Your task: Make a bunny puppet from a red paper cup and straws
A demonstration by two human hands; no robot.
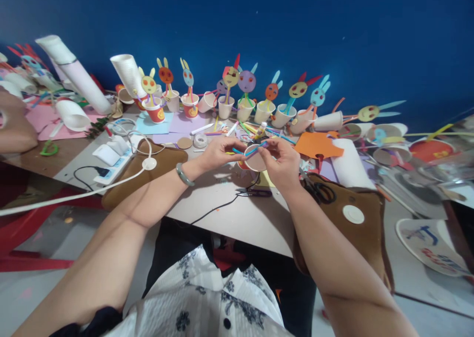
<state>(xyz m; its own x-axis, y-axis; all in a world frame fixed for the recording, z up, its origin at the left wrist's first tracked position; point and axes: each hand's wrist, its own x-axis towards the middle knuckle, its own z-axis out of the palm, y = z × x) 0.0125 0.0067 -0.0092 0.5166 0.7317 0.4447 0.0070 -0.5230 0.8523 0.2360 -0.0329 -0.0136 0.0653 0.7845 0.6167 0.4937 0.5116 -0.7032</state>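
My left hand, with a bangle at its wrist, pinches one end of a thin blue strip. My right hand has thumb and fingers closed on the strip's other side, where a purple piece also shows. Just beneath the strip is a paper cup, its round pale face turned toward me. Whether the fingers also grip the cup is hard to see. Below the hands lie small black thread snips on the table. Black-handled scissors rest beside my right forearm.
Paper cups with rabbit-faced figures stand along the blue wall. A power strip with a white cable lies left. Orange paper, a white roll and a brown cushion are right. Another person's arm shows far left.
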